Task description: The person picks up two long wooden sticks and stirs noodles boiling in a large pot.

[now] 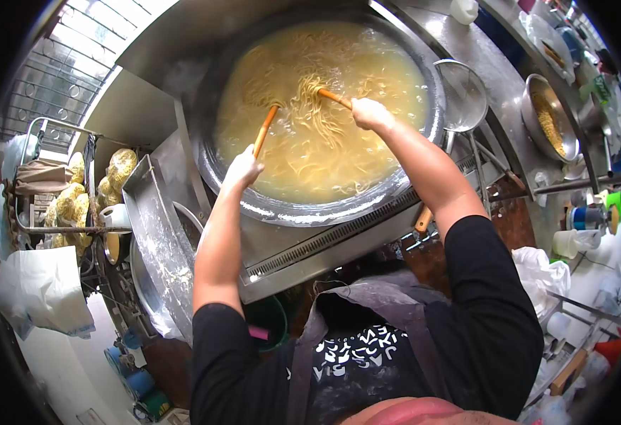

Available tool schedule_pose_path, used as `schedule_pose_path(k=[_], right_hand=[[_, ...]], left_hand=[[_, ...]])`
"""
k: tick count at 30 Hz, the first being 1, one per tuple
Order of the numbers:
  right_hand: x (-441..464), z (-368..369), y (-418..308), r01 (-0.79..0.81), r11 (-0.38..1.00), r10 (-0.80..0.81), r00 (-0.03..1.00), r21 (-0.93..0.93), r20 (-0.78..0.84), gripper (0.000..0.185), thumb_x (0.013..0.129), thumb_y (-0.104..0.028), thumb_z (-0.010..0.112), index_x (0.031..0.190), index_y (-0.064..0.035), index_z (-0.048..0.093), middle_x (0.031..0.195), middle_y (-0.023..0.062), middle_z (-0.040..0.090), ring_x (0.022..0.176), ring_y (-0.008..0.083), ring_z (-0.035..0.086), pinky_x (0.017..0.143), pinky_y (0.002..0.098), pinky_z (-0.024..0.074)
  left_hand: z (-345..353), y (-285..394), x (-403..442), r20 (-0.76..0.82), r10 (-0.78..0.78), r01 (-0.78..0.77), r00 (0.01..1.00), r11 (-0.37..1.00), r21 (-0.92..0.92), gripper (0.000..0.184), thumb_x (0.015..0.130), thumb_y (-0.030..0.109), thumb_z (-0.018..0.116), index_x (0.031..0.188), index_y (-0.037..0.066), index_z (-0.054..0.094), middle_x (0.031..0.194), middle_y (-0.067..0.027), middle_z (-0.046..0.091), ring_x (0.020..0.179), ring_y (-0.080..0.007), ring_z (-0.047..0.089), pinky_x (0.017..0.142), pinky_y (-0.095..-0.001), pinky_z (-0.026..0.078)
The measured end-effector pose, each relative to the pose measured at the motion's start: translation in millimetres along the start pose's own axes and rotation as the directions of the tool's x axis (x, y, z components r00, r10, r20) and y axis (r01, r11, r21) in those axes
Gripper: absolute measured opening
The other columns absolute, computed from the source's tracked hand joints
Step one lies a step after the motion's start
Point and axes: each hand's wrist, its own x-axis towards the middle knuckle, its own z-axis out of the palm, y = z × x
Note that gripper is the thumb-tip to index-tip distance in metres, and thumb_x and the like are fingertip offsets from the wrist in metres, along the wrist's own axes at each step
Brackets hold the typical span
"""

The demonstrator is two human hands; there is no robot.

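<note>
A very large wok (310, 214) holds cloudy yellowish liquid with many noodles (324, 127) in it. My left hand (243, 168), at the near left rim, is closed around a wooden stick (266, 131) whose far end meets the noodles. Over the liquid on the right, my right hand (371, 115) grips a second wooden stick (335, 98). Noodles are bunched up around this stick's tip, and strands trail from there toward the middle of the wok. The submerged ends of both sticks, if any, are hidden.
A round wire strainer (460, 95) rests beside the wok's right rim. Further right is a metal bowl (550, 117) with yellow contents. A floury metal tray (158, 241) stands at left, near a rack with bags of noodles (69, 209). The stove edge (324, 248) runs before me.
</note>
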Motion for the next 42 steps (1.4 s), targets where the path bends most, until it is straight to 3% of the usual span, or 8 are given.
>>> schedule_pose_path(k=[5, 12, 18, 19, 25, 31, 36, 42], right_hand=[[-50, 2, 1, 0.104, 0.993, -0.099, 0.991, -0.052, 0.094, 0.021, 0.094, -0.011, 0.053, 0.107, -0.0042, 0.068, 0.102, 0.0184, 0.074, 0.096, 0.0363, 0.071, 0.08, 0.0472, 0.0573], [-105, 23, -39, 0.229, 0.97, -0.219, 0.969, -0.078, 0.113, 0.019, 0.091, -0.011, 0.055, 0.1, -0.0041, 0.069, 0.094, 0.0181, 0.074, 0.089, 0.0364, 0.072, 0.076, 0.046, 0.0575], [-132, 16, -41, 0.245, 0.963, -0.216, 0.95, -0.11, 0.224, 0.021, 0.092, -0.009, 0.051, 0.111, -0.0068, 0.061, 0.091, 0.0196, 0.07, 0.086, 0.0389, 0.069, 0.074, 0.048, 0.0543], [-142, 3, -32, 0.226, 0.967, -0.192, 0.948, -0.114, 0.254, 0.022, 0.092, -0.01, 0.051, 0.112, -0.0079, 0.061, 0.092, 0.0199, 0.07, 0.087, 0.0387, 0.069, 0.075, 0.0477, 0.0541], [-279, -101, 70, 0.143, 0.99, -0.143, 0.957, 0.019, 0.254, 0.04, 0.087, -0.011, 0.065, 0.127, -0.0108, 0.06, 0.104, 0.0183, 0.07, 0.099, 0.0378, 0.067, 0.086, 0.0468, 0.052], [-386, -146, 97, -0.204, 0.972, 0.194, 0.976, 0.112, 0.095, 0.061, 0.084, -0.006, 0.068, 0.142, -0.0141, 0.051, 0.089, 0.0238, 0.067, 0.083, 0.0416, 0.066, 0.077, 0.0456, 0.0518], [-330, -127, 136, -0.147, 0.982, 0.166, 0.971, 0.117, -0.169, 0.058, 0.089, -0.009, 0.062, 0.144, -0.013, 0.047, 0.093, 0.0305, 0.066, 0.088, 0.0496, 0.064, 0.079, 0.0533, 0.0518], [-179, -121, 138, -0.139, 0.99, 0.137, 0.972, 0.0, -0.19, 0.042, 0.093, -0.009, 0.05, 0.134, -0.0155, 0.055, 0.106, 0.0239, 0.069, 0.103, 0.042, 0.066, 0.088, 0.0507, 0.0519]], left_hand=[[6, -126, -117, 0.068, 0.085, -0.043, 0.994, 0.877, -0.479, 0.061, 0.084, 0.015, 0.073, 0.14, 0.005, 0.051, 0.097, -0.006, 0.061, 0.091, -0.0164, 0.058, 0.082, -0.0325, 0.049], [-17, -165, -311, 0.106, -0.183, 0.208, 0.977, 0.731, -0.65, 0.072, 0.085, 0.008, 0.075, 0.15, 0.008, 0.045, 0.079, 0.0005, 0.058, 0.048, -0.0064, 0.044, 0.042, -0.0253, 0.034], [-20, -133, -280, -0.056, -0.178, 0.15, 0.982, 0.932, -0.329, 0.07, 0.085, 0.015, 0.075, 0.148, 0.009, 0.046, 0.116, -0.0213, 0.069, 0.109, -0.0322, 0.067, 0.095, -0.0414, 0.049], [-2, -150, -255, -0.159, -0.011, -0.028, 0.987, 0.971, -0.239, 0.07, 0.086, 0.016, 0.075, 0.149, 0.01, 0.045, 0.106, -0.022, 0.071, 0.1, -0.0339, 0.07, 0.089, -0.0435, 0.052], [-11, -86, -154, -0.089, -0.014, 0.015, 0.996, 1.0, 0.01, 0.066, 0.087, 0.017, 0.075, 0.145, 0.009, 0.043, 0.101, -0.0283, 0.069, 0.095, -0.0422, 0.069, 0.082, -0.0487, 0.053], [6, -27, 41, -0.188, 0.124, -0.101, 0.974, 0.986, 0.131, 0.027, 0.092, 0.009, 0.052, 0.117, 0.002, 0.06, 0.096, -0.025, 0.072, 0.09, -0.0401, 0.071, 0.08, -0.0499, 0.055], [-17, 84, 64, -0.054, -0.014, 0.014, 0.998, 1.0, -0.009, 0.027, 0.093, 0.013, 0.052, 0.118, 0.004, 0.06, 0.094, -0.0241, 0.072, 0.088, -0.04, 0.071, 0.08, -0.0484, 0.055], [18, -37, 10, -0.177, 0.242, -0.272, 0.954, 0.946, -0.175, 0.053, 0.085, 0.013, 0.068, 0.135, 0.01, 0.054, 0.099, -0.022, 0.066, 0.086, -0.0302, 0.066, 0.081, -0.0379, 0.052]])
